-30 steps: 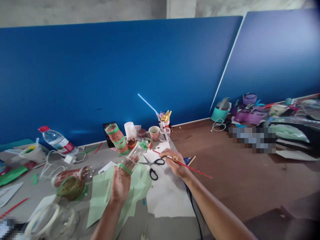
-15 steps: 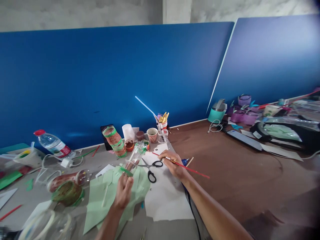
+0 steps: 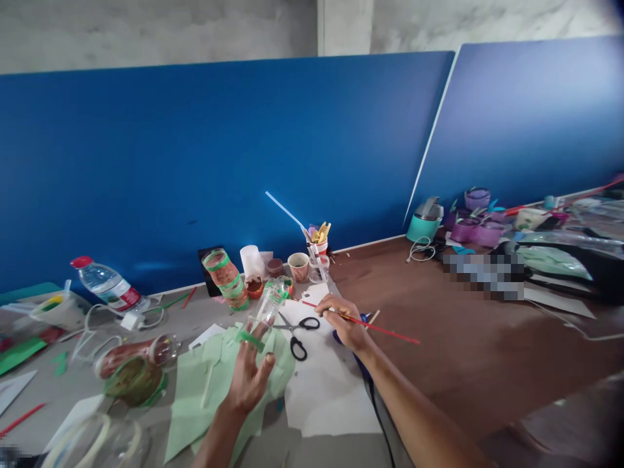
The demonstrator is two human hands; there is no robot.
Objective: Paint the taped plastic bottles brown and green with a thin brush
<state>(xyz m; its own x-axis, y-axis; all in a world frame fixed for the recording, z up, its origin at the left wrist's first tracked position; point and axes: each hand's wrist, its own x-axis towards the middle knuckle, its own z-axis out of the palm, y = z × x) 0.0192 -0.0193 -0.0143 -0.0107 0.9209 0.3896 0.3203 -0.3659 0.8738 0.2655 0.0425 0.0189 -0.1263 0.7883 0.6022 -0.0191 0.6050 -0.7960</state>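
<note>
"How does the bottle (image 3: 270,304) look?"
"Clear plastic, green at both ends, tilted above the table (image 3: 316,452)."
"And the left hand (image 3: 248,380)?"
"Its fingers show through the near end, thumb apart; I can't tell how firmly they grip."
"The right hand (image 3: 344,320)?"
"Clamped on 1 red brush (image 3: 392,335), tip near the bottle's far end. Open scissors (image 3: 293,333) lie on white paper (image 3: 331,403)."

The paintbrush (image 3: 380,328) is red, the clear bottle (image 3: 273,301) green-banded, the scissor handles (image 3: 294,342) black, the partition (image 3: 219,149) deep blue.
</note>
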